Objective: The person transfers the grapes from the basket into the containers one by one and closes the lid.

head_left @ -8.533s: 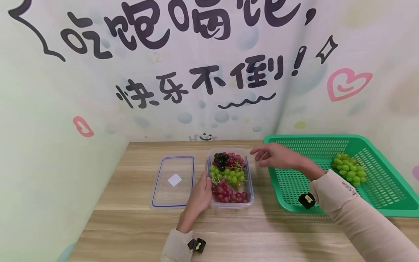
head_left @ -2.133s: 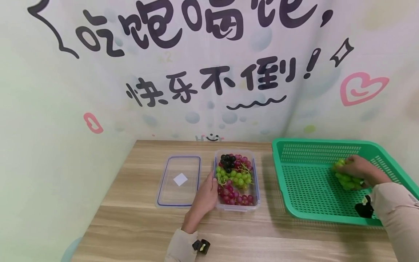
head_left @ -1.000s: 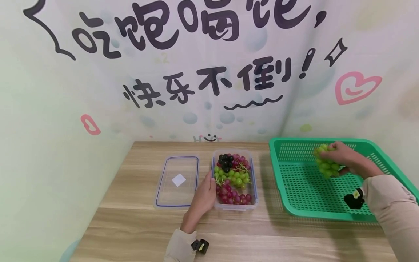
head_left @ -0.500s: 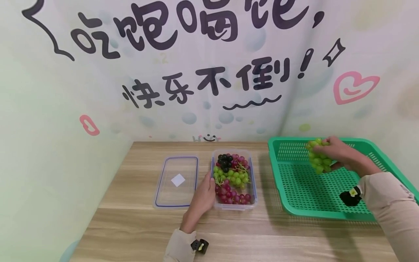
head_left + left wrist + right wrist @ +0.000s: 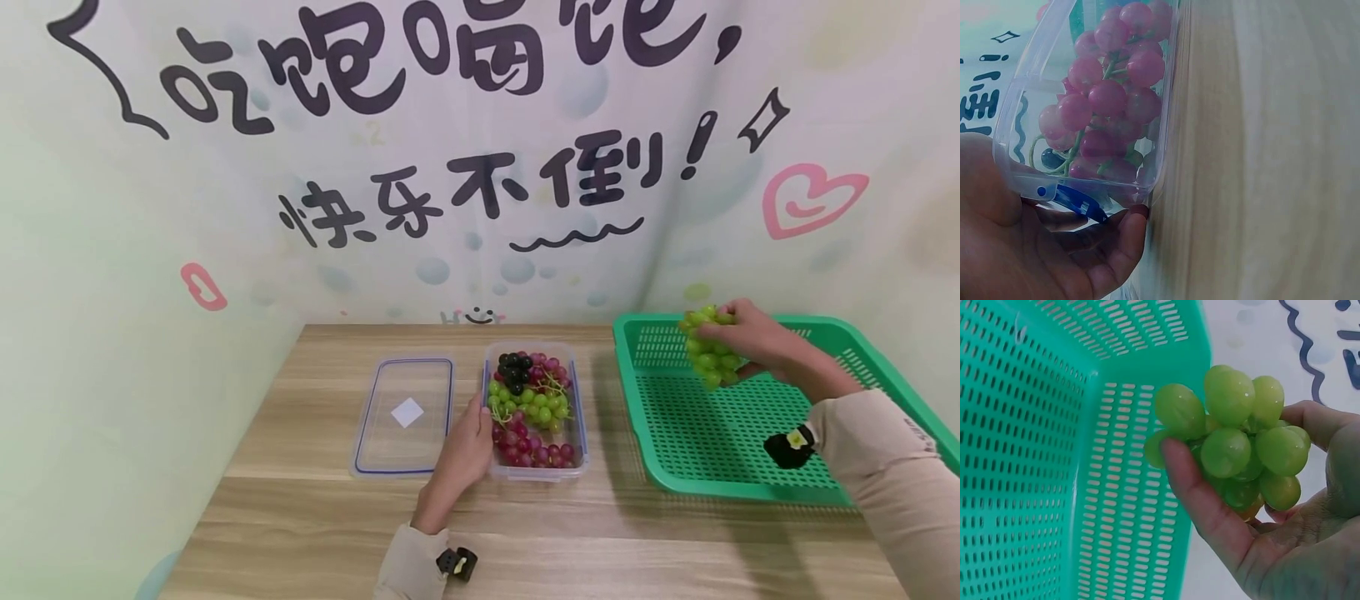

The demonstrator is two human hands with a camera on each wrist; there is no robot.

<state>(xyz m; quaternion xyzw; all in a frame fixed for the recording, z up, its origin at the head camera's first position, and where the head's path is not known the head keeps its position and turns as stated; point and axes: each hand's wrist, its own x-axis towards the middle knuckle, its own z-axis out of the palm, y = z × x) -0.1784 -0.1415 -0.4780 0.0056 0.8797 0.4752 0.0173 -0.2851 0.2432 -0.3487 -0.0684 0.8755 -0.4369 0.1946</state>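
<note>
Rn, a bunch of green grapes (image 5: 708,346) is held in the R hand (image 5: 757,337) at ctr-right of the head frame, seen against the back wall of the green plastic basket (image 5: 701,446); exact ht can't be told. The grip is closed snugly, w/ digits set on both sides of the bunch, as is shown in the right wrist view. The clear plastic container (image 5: 540,474), just right of ctr, is gripped at its left side by the L hand (image 5: 463,446), w/ fingers curled by the blue latch (image 5: 1080,203). In it, black grapes (image 5: 515,372) are laid at upper left, red grapes (image 5: 528,454) at top & btm, & a 2nd green bunch (image 5: 543,408) btwn. Left of it, the blue-sealed lid (image 5: 397,450) is laid flat on the wood-grain table (image 5: 562,542), marked w/ a white square (image 5: 407,412).
</note>
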